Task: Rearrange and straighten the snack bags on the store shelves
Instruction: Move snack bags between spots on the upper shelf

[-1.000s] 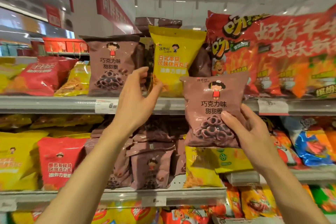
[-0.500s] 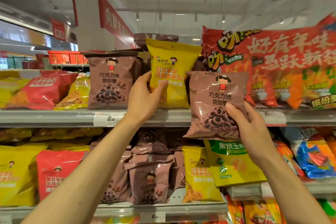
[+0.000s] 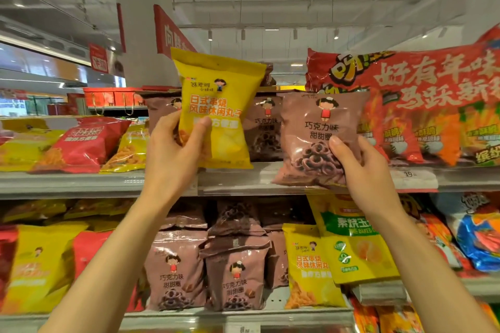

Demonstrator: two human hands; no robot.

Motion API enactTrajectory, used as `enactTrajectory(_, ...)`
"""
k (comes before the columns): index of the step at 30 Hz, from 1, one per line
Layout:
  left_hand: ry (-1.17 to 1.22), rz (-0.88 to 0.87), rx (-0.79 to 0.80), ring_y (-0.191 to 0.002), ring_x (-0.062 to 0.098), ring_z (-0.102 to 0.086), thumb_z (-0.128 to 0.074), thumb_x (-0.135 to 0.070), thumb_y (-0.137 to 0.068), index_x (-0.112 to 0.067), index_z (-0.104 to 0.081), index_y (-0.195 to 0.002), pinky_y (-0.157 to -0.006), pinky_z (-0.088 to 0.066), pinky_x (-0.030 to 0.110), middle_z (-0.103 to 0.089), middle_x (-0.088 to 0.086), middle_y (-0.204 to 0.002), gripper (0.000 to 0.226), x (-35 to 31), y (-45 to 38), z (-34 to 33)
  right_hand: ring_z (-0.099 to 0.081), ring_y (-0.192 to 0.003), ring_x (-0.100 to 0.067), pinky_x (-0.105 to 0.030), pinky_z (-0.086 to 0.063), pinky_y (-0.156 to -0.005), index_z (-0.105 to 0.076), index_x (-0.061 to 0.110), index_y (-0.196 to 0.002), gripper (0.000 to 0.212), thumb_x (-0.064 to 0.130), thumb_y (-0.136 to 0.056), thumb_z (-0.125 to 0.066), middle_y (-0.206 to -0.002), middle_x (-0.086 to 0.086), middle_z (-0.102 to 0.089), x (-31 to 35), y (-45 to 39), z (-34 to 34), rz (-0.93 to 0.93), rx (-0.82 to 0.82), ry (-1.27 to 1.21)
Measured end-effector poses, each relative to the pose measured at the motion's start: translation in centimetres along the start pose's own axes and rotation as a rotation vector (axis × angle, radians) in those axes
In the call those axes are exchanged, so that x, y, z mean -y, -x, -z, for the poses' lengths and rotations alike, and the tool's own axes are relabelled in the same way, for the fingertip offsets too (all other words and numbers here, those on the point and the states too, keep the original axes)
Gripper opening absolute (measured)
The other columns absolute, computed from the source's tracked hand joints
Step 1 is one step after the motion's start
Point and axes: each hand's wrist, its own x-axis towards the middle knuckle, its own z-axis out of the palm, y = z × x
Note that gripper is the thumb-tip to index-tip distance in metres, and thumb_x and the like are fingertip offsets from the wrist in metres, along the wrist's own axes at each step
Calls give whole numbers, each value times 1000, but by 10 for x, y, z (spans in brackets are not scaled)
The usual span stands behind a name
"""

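Left hand (image 3: 173, 149) grips the yellow bag (image 3: 219, 108), tilted and lifted off the upper shelf (image 3: 81, 184), I reckon freeing a slot among the brown row; right hand (image 3: 359, 167) holds the brown ring-snack bag (image 3: 316, 138) upright at the shelf's front edge, ready to slide in.

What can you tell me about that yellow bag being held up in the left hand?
The yellow bag is a glossy, puffy snack pouch with a crimped top seam, red and white Chinese lettering and a small cartoon child. It tilts slightly, its bottom edge near the upper shelf. The left hand grips its lower left corner, thumb across the front. Brown bags stand behind it.
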Motion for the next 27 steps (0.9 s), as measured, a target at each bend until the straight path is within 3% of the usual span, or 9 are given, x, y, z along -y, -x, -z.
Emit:
enactTrajectory(2, -7, 0, -6, -89, 21, -73, -65, -44, -99, -31, -74, -108, -78, -61, 53, -76, -4, -101, 18, 3, 1, 15, -66, -101, 12, -4, -49, -76, -63, 36, -121, 23, 46, -101, -59, -108, 30, -72, 6, -14, -16, 31, 6, 42)
enactTrajectory(6, -34, 1, -29, -81, 12, -72, -65, -40, -100, -35, -73, -97, -73, -60, 43, -75, -11, -88, 9, 8, 5, 35, -56, -111, 19, -8, -47, -89, -55, 28, -140, 48, 54, -100, -56, -123, 25, -64, 12, -39, -55, 94, 3, 155)
enactTrajectory(9, -50, 14, -23, -86, 19, -73, -66, -41, -99, -34, -73, -100, -76, -61, 50, -76, -6, -92, 10, 12, 5, 41, -51, -108, 24, -17, -43, -95, -39, 22, -153, 63, 55, -101, -53, -129, 30, -54, 9, -48, -82, 110, 12, 268)
enactTrajectory(10, -63, 14, -24, -87, 21, -73, -66, -42, -99, -33, -73, -103, -77, -60, 53, -75, -5, -94, 12, 14, 5, 42, -51, -113, 18, -22, -43, -99, -36, 20, -155, 66, 54, -101, -52, -133, 25, -54, 6, -49, -89, 106, 28, 318)
enactTrajectory(12, -79, 24, -28, -89, 21, -73, -67, -44, -98, -29, -73, -108, -79, -60, 53, -76, -4, -97, 20, 20, 4, 43, -56, -129, -14, -39, -46, -106, -40, 17, -151, 62, 54, -103, -49, -142, 2, -60, -2, -50, -96, 90, 66, 436)
enactTrajectory(13, -79, 36, -29, -91, 21, -73, -67, -46, -97, -27, -73, -111, -80, -60, 53, -75, -4, -99, 25, 22, 4, 42, -57, -129, -24, -45, -47, -106, -43, 15, -148, 60, 55, -103, -48, -140, -4, -62, -6, -49, -97, 90, 67, 478)
enactTrajectory(16, -63, 54, -27, -89, 21, -73, -66, -48, -97, -31, -73, -108, -79, -60, 54, -75, -3, -99, 22, 29, 5, 42, -60, -125, -32, -50, -47, -103, -43, 14, -146, 59, 52, -103, -50, -137, -10, -64, -7, -46, -97, 127, -23, 506)
enactTrajectory(23, -40, 55, 0, -75, 18, -72, -65, -47, -99, -36, -71, -96, -69, -63, 49, -74, -5, -87, 13, 32, 6, 40, -65, -111, -35, -42, -46, -87, -46, 13, -136, 48, 45, -102, -58, -124, -10, -70, -10, -39, -106, 182, -11, 554)
enactTrajectory(27, -9, 83, 6, -72, 13, -73, -65, -43, -99, -33, -71, -99, -57, -60, 28, -74, -8, -84, 11, 36, 11, 40, -66, -105, -37, -34, -37, -75, -49, 13, -134, 47, 45, -102, -57, -116, -13, -73, -11, -36, -99, 166, 6, 562)
